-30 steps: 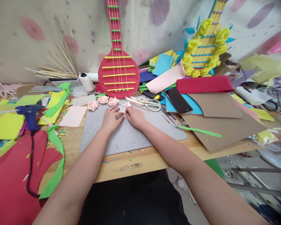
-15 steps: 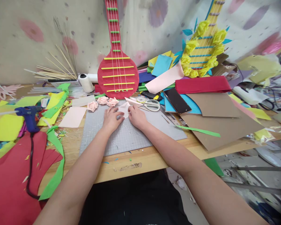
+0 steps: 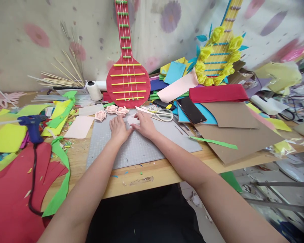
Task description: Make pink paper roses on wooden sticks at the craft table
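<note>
A small piece of pale pink paper point(image 3: 132, 119) lies on the grey cutting mat point(image 3: 131, 152), partly covered by my hands. My left hand point(image 3: 118, 129) rests at its left side with fingers stretched forward and the thumb pointing at my other hand. My right hand point(image 3: 146, 125) bends its fingers over the paper's right part, its thumb reaching left along the near edge. Just beyond my left hand sit several pink paper roses point(image 3: 111, 109). White-handled scissors point(image 3: 164, 114) lie right of my right hand, blades toward the paper.
Behind the mat stands a red paper banjo-like instrument point(image 3: 128, 81); a yellow flowered one point(image 3: 215, 60) leans farther right. A blue glue gun point(image 3: 33, 127) stands at left among paper scraps. A phone point(image 3: 192, 110) and brown cardboard point(image 3: 238, 141) lie at right.
My left hand has straightened its fingers, its thumb now lower. My right hand has shifted slightly left, its thumb now extended across the paper's near edge. The view has tilted a little.
</note>
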A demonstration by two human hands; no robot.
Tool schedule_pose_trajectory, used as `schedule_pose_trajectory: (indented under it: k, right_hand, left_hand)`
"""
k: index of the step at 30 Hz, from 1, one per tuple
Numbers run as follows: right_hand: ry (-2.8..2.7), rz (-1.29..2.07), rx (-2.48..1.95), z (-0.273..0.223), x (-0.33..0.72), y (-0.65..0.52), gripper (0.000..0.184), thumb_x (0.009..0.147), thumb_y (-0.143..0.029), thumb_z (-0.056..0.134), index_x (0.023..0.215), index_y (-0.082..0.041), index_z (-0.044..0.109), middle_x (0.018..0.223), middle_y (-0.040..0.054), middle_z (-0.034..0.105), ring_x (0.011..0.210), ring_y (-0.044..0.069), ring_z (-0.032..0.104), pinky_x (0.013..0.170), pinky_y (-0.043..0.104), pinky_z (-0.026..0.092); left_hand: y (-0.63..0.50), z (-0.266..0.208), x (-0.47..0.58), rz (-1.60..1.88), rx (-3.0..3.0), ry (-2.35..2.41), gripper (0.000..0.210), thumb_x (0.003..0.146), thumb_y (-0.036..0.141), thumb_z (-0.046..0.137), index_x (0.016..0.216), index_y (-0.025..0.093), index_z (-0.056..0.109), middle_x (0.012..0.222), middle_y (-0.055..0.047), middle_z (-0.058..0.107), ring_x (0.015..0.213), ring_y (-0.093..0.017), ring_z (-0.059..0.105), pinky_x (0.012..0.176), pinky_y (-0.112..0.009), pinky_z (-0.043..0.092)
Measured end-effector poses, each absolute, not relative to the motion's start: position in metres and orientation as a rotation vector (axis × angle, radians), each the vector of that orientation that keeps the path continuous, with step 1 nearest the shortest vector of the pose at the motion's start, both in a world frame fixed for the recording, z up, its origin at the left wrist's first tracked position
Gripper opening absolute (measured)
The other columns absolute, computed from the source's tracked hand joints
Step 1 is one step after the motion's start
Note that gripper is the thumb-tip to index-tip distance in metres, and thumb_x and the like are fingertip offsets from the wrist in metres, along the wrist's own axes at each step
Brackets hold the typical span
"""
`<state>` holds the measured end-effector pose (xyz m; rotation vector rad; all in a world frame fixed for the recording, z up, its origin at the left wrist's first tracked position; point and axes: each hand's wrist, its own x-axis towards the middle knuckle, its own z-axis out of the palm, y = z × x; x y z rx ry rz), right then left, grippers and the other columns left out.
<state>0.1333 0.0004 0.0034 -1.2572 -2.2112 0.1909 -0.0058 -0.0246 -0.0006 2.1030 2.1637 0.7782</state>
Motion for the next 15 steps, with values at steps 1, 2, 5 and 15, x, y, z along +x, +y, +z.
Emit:
schedule_pose_trajectory:
  k: [1,2,5,15]
  right_hand:
    - [-2.202,0.157,-1.297,0.004,0.133,0.002,0.035,0.078,-0.040,0.055,0.102,-0.015,0.051,0.100,0.0097,0.053,0.097,0.022,0.045,0.086,0.033,0.035]
    - [-2.201,0.123,-1.329,0.005,0.133,0.004,0.042,0.075,-0.044,0.058,0.104,-0.014,0.050,0.103,0.0112,0.052,0.099,0.023,0.044,0.087,0.035,0.035]
    - [-2.223,0.036,-1.360,0.008,0.135,0.010,0.061,0.068,-0.052,0.063,0.113,-0.014,0.048,0.114,0.0144,0.047,0.107,0.027,0.040,0.093,0.039,0.031]
    - [-2.285,-0.182,-1.307,0.008,0.114,0.034,0.076,0.067,-0.052,0.063,0.128,-0.014,0.039,0.133,0.0167,0.036,0.130,0.030,0.019,0.106,0.046,0.012]
  left_hand:
    - [-0.024,-0.001,-0.006,0.776,2.093,2.174,0.064,0.065,0.041,0.063,0.117,0.011,0.040,0.119,-0.019,0.048,0.116,-0.033,0.040,0.098,-0.047,0.027]
    - [-0.024,-0.001,-0.006,0.777,2.083,2.183,0.065,0.066,0.042,0.062,0.118,0.011,0.039,0.120,-0.020,0.047,0.117,-0.034,0.040,0.098,-0.048,0.026]
    - [-0.024,-0.001,-0.006,0.769,2.050,2.206,0.071,0.065,0.044,0.061,0.123,0.011,0.036,0.125,-0.022,0.045,0.121,-0.034,0.037,0.100,-0.050,0.023]
    - [-0.024,0.001,-0.005,0.704,1.989,2.183,0.090,0.064,0.047,0.062,0.136,0.012,0.021,0.142,-0.022,0.028,0.134,-0.034,0.020,0.106,-0.055,0.012]
